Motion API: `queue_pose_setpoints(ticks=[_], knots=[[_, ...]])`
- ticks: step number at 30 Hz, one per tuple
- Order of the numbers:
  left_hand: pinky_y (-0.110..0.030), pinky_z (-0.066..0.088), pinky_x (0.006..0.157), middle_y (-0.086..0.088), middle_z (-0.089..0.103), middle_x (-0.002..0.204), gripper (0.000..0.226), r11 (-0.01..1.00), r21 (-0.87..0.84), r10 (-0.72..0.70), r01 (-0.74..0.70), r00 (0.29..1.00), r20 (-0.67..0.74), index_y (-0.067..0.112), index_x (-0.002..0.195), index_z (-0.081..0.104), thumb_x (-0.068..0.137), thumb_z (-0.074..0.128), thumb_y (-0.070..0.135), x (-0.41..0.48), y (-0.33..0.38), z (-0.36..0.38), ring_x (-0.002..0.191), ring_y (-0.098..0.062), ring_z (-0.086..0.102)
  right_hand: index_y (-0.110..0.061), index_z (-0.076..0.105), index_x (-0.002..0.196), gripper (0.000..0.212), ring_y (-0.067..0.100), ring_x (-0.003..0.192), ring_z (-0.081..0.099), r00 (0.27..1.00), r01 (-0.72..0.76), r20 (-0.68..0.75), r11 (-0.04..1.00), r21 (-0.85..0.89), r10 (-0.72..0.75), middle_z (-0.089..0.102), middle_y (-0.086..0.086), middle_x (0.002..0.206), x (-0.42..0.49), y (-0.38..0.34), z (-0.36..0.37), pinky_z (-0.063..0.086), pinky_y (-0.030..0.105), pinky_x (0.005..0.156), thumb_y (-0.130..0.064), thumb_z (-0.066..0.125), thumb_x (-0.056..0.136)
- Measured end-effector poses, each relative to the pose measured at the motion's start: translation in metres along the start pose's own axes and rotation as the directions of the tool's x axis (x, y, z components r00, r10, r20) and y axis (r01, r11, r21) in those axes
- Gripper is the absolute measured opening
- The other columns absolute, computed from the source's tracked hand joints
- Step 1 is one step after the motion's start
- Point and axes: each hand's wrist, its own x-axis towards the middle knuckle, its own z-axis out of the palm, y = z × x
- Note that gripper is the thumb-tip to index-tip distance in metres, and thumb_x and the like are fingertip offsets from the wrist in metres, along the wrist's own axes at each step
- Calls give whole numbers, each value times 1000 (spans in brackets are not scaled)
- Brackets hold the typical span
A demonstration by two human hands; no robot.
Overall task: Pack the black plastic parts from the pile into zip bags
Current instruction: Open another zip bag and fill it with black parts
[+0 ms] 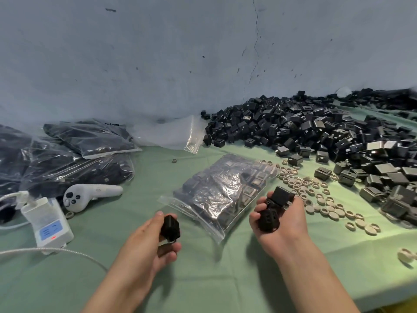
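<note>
Apparently three black parts [269, 219] sit inside the right grip [287, 222].

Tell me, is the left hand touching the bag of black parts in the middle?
Apart. The head view shows green cloth between the left hand, which holds one black part, and the zip bag.

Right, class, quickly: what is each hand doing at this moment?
Left hand: grips one black part.
Right hand: grips several black parts bunched together.
</note>
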Motion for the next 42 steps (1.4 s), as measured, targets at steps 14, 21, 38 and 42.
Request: queue_pose_setpoints(ticks=[14, 21, 38, 42], knots=[[-33, 54, 88, 10, 71, 105, 21, 742, 506, 403, -439, 896, 187, 31, 112, 68, 91, 65, 26, 17, -26, 21, 87, -5, 68, -36, 68, 94, 13, 6, 66, 55, 764, 552, 405, 183, -814, -503, 61, -8, 84, -19, 36, -7, 46, 26, 62, -31, 72, 82], [-35, 55, 64, -1, 73, 67, 34, 845, 428, 293, -322, 947, 133, 12, 85, 68, 102, 47, 33, 26, -32, 37, 62, -16, 69, -50, 52, 122, 39, 8, 87, 59, 667, 426, 660, -550, -718, -345, 39, -15, 103, -37, 70, -29, 49, 28, 67, -64, 53, 85], [-20, 45, 45, -1, 68, 61, 18, 937, 247, 164, -247, 935, 314, 6, 102, 59, 105, 45, 18, 29, -22, 41, 50, -10, 57, -42, 65, 85, 7, 4, 79, 56, 790, 419, 513, -315, -852, -336, 50, -9, 88, -30, 48, -21, 45, 25, 71, -46, 67, 80], [-23, 39, 42, 2, 63, 57, 31, 847, 405, 285, -343, 938, 198, 9, 88, 61, 102, 49, 34, 26, -27, 51, 46, -11, 50, -41, 68, 81, 4, 1, 83, 58, 829, 463, 494, -173, -869, -263, 60, -7, 91, -25, 40, -20, 46, 21, 78, -41, 67, 77]])
